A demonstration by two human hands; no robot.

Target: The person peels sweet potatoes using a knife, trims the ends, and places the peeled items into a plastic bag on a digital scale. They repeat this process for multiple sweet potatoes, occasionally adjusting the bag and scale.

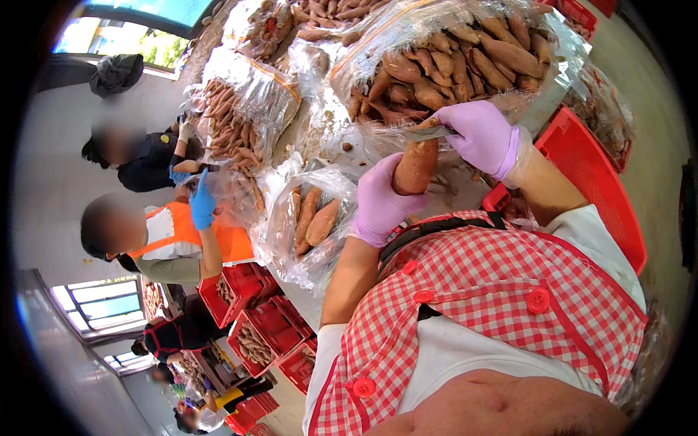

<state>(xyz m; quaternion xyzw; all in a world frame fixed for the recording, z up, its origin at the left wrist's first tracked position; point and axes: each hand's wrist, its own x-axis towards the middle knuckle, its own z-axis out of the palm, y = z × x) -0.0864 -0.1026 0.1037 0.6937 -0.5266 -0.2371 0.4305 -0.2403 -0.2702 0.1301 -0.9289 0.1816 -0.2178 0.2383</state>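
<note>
In a lilac glove, my left hand (384,199) grips the lower part of a thick sweet potato (416,170). My right hand (480,136), gloved alike, holds a knife (428,133) whose blade lies across the sweet potato's upper end. Its handle is hidden in my fingers. Just beyond both hands, a large clear plastic bag (376,41) lies open, full of sweet potatoes (463,65). Left of my left hand, a smaller clear bag (278,240) holds a few sweet potatoes (322,223).
A red plastic crate (594,174) stands by my right arm. Two co-workers (180,234) (150,158) work along the table's left side, near another bag of sweet potatoes (223,120). Red crates (267,332) sit on the floor at left. Scraps dot the tabletop (319,128).
</note>
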